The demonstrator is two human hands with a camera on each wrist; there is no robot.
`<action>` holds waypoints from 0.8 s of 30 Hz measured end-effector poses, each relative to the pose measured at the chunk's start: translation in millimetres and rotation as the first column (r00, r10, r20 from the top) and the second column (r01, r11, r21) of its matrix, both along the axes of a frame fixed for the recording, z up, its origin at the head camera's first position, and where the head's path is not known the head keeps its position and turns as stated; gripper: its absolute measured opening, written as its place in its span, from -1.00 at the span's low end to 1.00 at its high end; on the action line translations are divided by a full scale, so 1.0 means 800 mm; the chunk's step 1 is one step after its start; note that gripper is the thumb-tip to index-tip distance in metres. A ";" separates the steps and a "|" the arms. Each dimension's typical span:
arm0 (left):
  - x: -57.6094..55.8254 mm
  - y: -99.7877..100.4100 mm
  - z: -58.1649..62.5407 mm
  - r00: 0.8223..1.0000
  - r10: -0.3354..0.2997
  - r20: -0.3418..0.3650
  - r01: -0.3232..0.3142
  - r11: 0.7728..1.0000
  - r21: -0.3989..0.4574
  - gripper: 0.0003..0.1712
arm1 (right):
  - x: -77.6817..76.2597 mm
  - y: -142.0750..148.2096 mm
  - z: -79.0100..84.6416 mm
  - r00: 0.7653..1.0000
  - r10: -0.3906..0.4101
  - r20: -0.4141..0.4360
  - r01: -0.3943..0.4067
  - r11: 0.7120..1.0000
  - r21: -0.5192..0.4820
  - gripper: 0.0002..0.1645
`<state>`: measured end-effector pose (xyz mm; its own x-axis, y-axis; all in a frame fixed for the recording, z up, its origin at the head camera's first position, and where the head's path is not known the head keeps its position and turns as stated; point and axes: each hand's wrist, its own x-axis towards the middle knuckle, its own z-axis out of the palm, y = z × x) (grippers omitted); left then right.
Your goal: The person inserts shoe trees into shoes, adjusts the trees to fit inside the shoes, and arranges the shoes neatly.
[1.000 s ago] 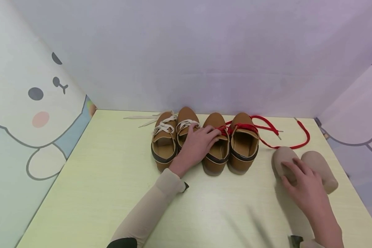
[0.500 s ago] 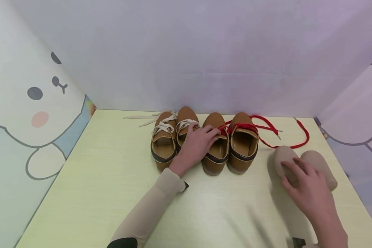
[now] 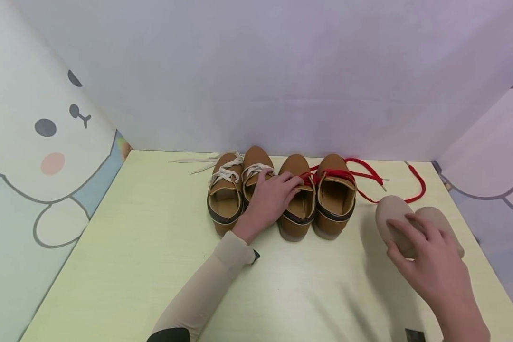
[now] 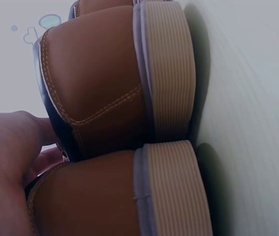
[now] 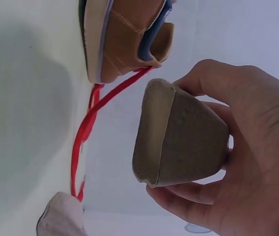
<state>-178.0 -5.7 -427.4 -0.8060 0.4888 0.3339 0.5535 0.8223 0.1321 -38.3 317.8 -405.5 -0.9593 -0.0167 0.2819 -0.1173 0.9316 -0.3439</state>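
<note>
Two small brown shoes with white laces (image 3: pixel 225 175) stand left of two brown shoes with red laces (image 3: pixel 296 232) in the head view. My left hand (image 3: pixel 268 202) rests across the middle two shoes, its fingers touching the red-laced one near its tongue. The left wrist view shows part of that hand (image 4: pixel 4 162) beside the shoe openings; some fingertips are hidden. With my right hand (image 3: pixel 440 268) I hold a beige moulded shoe insert (image 3: pixel 391 221) above the table. Its hollow-looking end (image 5: pixel 193 140) faces the right wrist camera. A second insert (image 3: pixel 438 218) lies behind that hand, partly covered.
A red shoelace (image 3: pixel 422 183) trails over the tabletop (image 3: pixel 111 266) toward the inserts. White lace ends (image 3: pixel 190 161) lie left of the shoes. A pale curtain-like wall (image 3: pixel 282 76) stands close behind the shoe toes, and printed side panels (image 3: pixel 47 156) flank the table.
My right hand has lifted the insert off the table and tilted it, and its shadow has shifted left. My left hand stays in the same place on the shoes.
</note>
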 end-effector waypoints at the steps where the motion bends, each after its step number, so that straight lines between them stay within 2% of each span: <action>1: 0.000 0.000 0.000 1.000 0.002 0.003 -0.002 1.000 0.005 -0.74 | 0.001 -0.001 0.002 1.000 0.000 0.001 0.000 1.000 0.004 -0.46; 11: -0.001 0.001 -0.001 1.000 0.005 -0.006 -0.004 1.000 0.013 -0.74 | 0.008 -0.019 0.022 0.998 0.031 -0.057 -0.030 0.999 0.011 -0.49; 15: -0.001 0.001 -0.002 1.000 0.006 -0.001 -0.006 1.000 0.012 -0.74 | 0.010 -0.025 0.028 0.998 0.034 -0.050 -0.033 0.999 0.013 -0.49; 24: -0.001 0.000 -0.003 1.000 0.003 0.007 -0.004 1.000 0.027 -0.74 | 0.008 -0.038 0.035 0.991 0.080 -0.103 -0.078 0.997 0.023 -0.47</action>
<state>-178.9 -5.5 -429.5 -0.8102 0.4767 0.3411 0.5495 0.8203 0.1587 -32.2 287.6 -377.3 -0.9204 -0.0974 0.3787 -0.2246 0.9244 -0.3082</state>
